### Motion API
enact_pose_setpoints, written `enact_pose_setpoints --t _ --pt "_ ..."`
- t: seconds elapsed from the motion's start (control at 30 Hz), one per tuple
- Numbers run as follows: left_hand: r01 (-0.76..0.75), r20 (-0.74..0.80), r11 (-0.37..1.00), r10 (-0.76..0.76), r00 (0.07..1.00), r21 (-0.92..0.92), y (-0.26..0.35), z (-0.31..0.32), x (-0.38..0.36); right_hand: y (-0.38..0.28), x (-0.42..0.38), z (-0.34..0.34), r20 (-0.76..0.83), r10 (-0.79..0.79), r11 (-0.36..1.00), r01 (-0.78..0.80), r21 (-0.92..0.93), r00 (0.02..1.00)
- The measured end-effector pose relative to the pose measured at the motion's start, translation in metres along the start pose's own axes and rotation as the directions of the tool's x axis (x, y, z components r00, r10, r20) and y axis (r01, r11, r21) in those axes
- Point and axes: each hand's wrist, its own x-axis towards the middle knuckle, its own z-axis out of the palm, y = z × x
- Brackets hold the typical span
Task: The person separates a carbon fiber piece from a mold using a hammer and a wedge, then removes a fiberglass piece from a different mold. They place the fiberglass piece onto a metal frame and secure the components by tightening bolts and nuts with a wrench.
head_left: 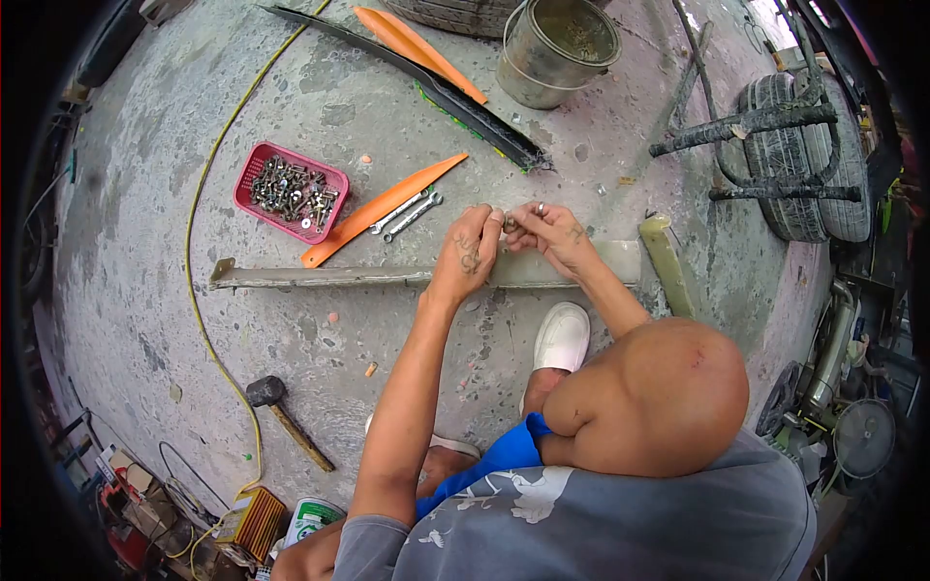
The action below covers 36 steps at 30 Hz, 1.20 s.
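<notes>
My left hand [469, 254] is closed, its thumb pressed along the curled fingers, above a long pale metal bar [329, 277]. Close beside it, my right hand [554, 234] pinches a small metal fastener [510, 224]; whether it is a bolt or a nut cannot be made out. The fingertips nearly meet, so what the left hand grips is hidden. Just left of my hands lie two wrenches [412, 215] and an orange plastic strip [378, 213]. Beyond them a pink basket [339, 184] holds many bolts, nuts and washers.
A rubber mallet [289, 421] and yellow hose [197, 290] lie on the left floor. A metal bucket [536, 82] stands ahead, near a long black strip [426, 82]. Tyres [775, 165] and a metal frame [746, 126] stand right. A short pale piece [666, 263] lies by the bar.
</notes>
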Motion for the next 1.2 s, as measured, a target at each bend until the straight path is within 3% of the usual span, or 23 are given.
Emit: enact_pose_setpoints --t 0.07,0.33,0.4,0.5,0.73,0.83,0.93,0.97,1.03,1.13,1.2 --pt "0.011 0.002 1.0 -0.011 1.0 0.001 0.0 -0.001 0.0 0.005 0.001 -0.008 0.052 0.061 0.998 -0.061 0.0 0.997" --pt "0.034 -0.01 0.999 -0.034 0.999 0.004 0.001 0.0 0.001 0.008 -0.001 0.0 -0.044 -0.089 0.995 0.087 -0.047 0.995" --pt "0.124 -0.014 0.992 -0.124 0.992 -0.011 0.004 0.0 0.0 0.012 -0.001 0.0 -0.046 -0.074 0.997 0.074 -0.021 0.996" --pt "0.135 -0.031 0.991 -0.134 0.99 0.012 0.005 0.001 0.001 0.023 -0.001 0.0 -0.052 -0.09 0.996 0.091 0.017 0.995" --pt "0.081 -0.124 0.989 -0.066 0.99 0.124 -0.002 0.007 -0.002 0.031 0.0 0.002 -0.071 -0.194 0.979 0.188 -0.081 0.978" --pt "0.112 -0.141 0.987 -0.095 0.985 0.118 -0.004 0.006 -0.003 0.037 0.0 0.006 -0.072 -0.302 0.94 0.284 -0.188 0.951" --pt "0.231 -0.147 0.966 -0.213 0.966 0.12 -0.005 0.005 -0.003 0.04 0.0 0.003 -0.093 -0.245 0.964 0.233 -0.128 0.965" --pt "0.201 -0.188 0.975 -0.181 0.965 0.097 -0.005 0.005 -0.002 0.041 0.0 0.002 -0.094 -0.247 0.964 0.234 -0.128 0.965" --pt "0.17 -0.228 0.983 -0.149 0.962 0.074 -0.006 0.005 -0.001 0.04 0.001 0.002 -0.065 -0.227 0.972 0.23 0.045 0.972" --pt "0.156 -0.23 0.988 -0.153 0.961 -0.005 -0.009 0.003 -0.001 0.037 0.0 0.001 -0.058 -0.187 0.978 0.192 0.077 0.981" --pt "0.199 -0.161 0.957 -0.235 0.959 -0.212 -0.011 0.0 -0.001 0.036 -0.001 0.002 -0.057 -0.183 0.978 0.187 0.095 0.982"
